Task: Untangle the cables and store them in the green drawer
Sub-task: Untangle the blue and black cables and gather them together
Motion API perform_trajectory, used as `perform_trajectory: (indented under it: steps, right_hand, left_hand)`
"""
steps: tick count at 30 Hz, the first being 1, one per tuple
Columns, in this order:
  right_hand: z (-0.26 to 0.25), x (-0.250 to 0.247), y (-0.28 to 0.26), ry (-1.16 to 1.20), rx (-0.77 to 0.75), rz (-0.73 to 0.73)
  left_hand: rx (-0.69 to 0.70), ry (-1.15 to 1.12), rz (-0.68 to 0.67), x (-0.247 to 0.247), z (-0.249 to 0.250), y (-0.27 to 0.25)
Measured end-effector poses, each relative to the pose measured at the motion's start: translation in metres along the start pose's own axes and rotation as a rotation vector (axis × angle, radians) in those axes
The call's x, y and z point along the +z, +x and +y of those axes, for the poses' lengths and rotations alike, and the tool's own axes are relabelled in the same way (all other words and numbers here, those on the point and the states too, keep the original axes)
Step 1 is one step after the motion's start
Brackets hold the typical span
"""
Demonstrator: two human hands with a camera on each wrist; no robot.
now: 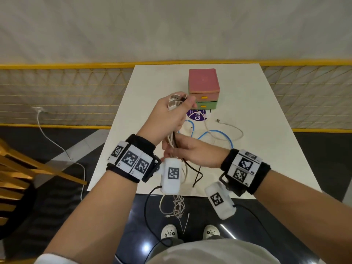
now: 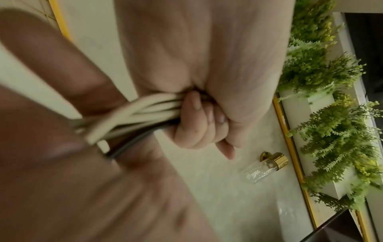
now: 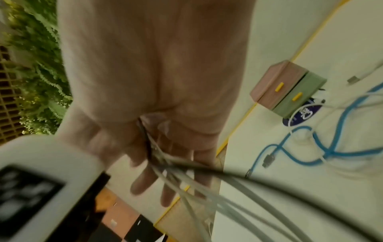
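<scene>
My left hand [image 1: 177,113] [image 2: 199,117] is raised above the table and grips a bundle of white, grey and black cables [image 1: 176,101] [image 2: 145,109], with USB plugs sticking out of the top of the fist. Just below it, my right hand [image 1: 168,152] [image 3: 155,163] holds the same bundle between thumb and fingers. The loose cable ends [image 1: 178,206] hang past the table's near edge. A blue cable [image 1: 217,132] [image 3: 342,117] and a white cable [image 1: 232,128] lie looped on the table. The green drawer [image 1: 206,105] [image 3: 298,98] is closed beneath a pink drawer [image 1: 202,80].
The white table [image 1: 266,130] carries a purple round sticker [image 1: 197,116] in front of the drawers. A black cable [image 1: 198,172] trails across its near part. A wooden chair [image 1: 19,168] stands at the left, and a yellow railing [image 1: 57,65] runs behind.
</scene>
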State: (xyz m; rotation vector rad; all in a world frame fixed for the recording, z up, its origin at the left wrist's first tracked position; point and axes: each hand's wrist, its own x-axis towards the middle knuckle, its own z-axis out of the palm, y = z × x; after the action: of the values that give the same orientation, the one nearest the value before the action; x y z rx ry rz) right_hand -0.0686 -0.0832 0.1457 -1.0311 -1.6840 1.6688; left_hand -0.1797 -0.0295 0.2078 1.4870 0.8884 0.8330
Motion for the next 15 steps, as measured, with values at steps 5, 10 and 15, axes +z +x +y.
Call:
perform_trajectory:
  steps: [5, 10, 15]
  right_hand:
    - [0.041, 0.026, -0.017, -0.317, 0.036, 0.020]
    - [0.093, 0.037, -0.043, -0.342, 0.254, -0.113]
    - [0.092, 0.038, -0.034, -0.341, 0.327, -0.115]
  left_hand:
    - [0.067, -0.131, 0.168, -0.016, 0.004, 0.002]
    - [0.088, -0.207, 0.295, -0.036, 0.013, 0.006]
    - [0.079, -0.182, 0.287, -0.030, 0.013, 0.005]
